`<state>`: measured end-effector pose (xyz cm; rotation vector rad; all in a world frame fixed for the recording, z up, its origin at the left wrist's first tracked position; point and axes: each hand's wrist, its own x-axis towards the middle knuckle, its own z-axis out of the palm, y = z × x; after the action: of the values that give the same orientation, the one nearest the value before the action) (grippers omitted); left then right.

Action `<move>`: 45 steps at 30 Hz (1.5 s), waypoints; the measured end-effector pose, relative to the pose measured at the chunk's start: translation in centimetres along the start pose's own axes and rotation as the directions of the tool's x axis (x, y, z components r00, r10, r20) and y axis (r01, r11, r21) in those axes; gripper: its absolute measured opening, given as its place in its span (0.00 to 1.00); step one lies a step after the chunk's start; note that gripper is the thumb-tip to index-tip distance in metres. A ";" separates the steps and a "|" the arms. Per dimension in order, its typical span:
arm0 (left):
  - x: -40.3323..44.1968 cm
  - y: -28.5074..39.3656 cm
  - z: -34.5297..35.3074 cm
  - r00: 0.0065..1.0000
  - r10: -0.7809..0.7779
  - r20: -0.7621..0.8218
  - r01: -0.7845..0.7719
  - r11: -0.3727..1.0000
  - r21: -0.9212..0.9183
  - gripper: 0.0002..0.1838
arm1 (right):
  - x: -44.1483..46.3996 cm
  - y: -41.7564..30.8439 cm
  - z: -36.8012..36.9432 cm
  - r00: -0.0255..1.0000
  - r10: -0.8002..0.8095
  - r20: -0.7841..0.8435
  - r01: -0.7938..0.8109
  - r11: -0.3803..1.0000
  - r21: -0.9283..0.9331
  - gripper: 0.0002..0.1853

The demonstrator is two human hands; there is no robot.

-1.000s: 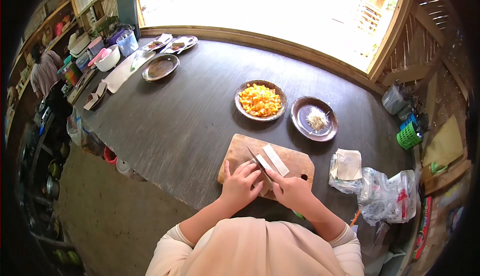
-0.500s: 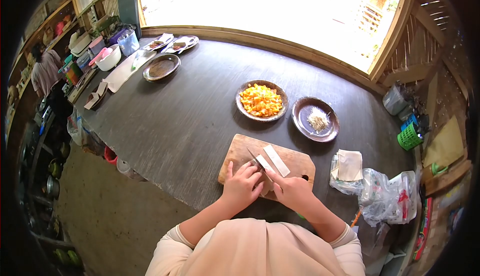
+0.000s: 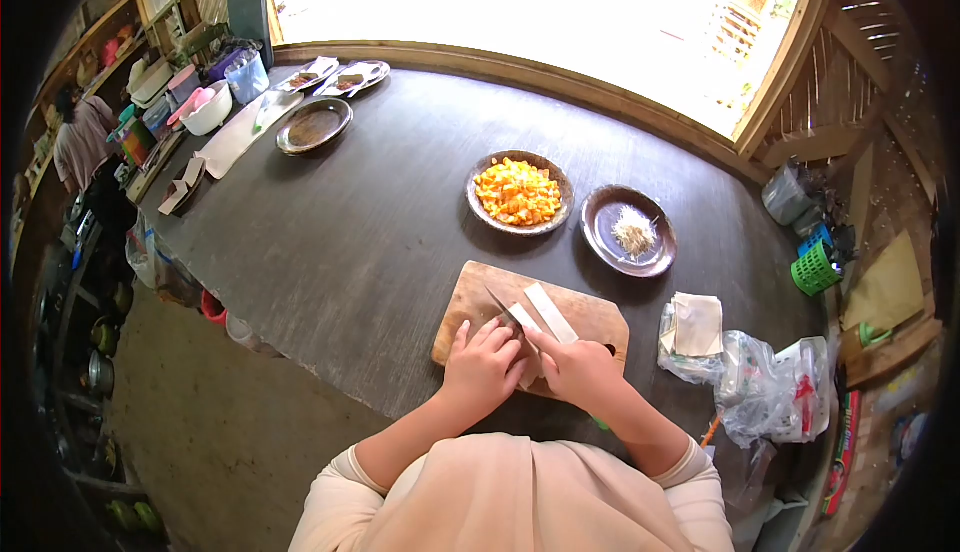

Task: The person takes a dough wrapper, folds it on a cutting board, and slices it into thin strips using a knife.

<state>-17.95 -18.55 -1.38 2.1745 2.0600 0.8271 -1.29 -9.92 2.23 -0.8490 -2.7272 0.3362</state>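
A wooden cutting board (image 3: pixel 590 324) lies on the dark table in front of me. My right hand (image 3: pixel 578 367) is closed on a knife (image 3: pixel 501 305), whose blade points up and left across the board. Fingers of my left hand (image 3: pixel 482 367) are spread over a pale sheet beside the blade, pressing on it; part of the sheet is hidden. A pale strip (image 3: pixel 551 313) lies on the board right of the knife. Beyond the board sit a bowl of orange pieces (image 3: pixel 517 193) and a brown plate (image 3: pixel 632 264) with a small pile of thin sticks.
Stacked pale sheets (image 3: pixel 697 324) and plastic bags (image 3: pixel 765 392) lie to the right, near a green basket (image 3: pixel 815 269). An empty brown plate (image 3: pixel 314 127), filled plates and tubs stand at the far left. A person (image 3: pixel 84 142) is beyond the table's left end.
My right hand and the knife have shifted slightly up and left, covering more of the board's right side. The whole view has turned a little. My left hand remains beside the blade.
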 end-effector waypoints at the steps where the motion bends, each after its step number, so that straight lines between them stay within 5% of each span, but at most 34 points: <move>1: 0.0 0.0 -0.1 1.000 0.000 0.001 0.000 1.000 -0.001 0.16 | 0.2 -0.1 0.0 1.000 0.001 0.001 -0.001 1.000 0.000 0.21; 19: -0.3 0.3 0.1 0.999 -0.045 -0.014 0.045 0.999 0.019 0.15 | -0.6 0.6 0.4 1.000 0.005 0.000 -0.005 0.999 0.032 0.23; 27: -0.5 0.5 0.3 0.981 0.195 0.022 -0.192 0.978 -0.082 0.09 | -0.6 0.4 0.2 0.999 0.041 0.024 -0.042 0.998 0.053 0.23; 45: -0.3 0.9 0.2 0.985 0.174 -0.007 -0.174 0.983 -0.056 0.05 | -2.5 0.4 -0.6 0.997 0.058 0.054 -0.063 0.994 0.094 0.22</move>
<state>-17.09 -18.91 -1.30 2.3494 1.8431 0.8907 1.09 -10.94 2.23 -0.9097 -2.7117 0.5032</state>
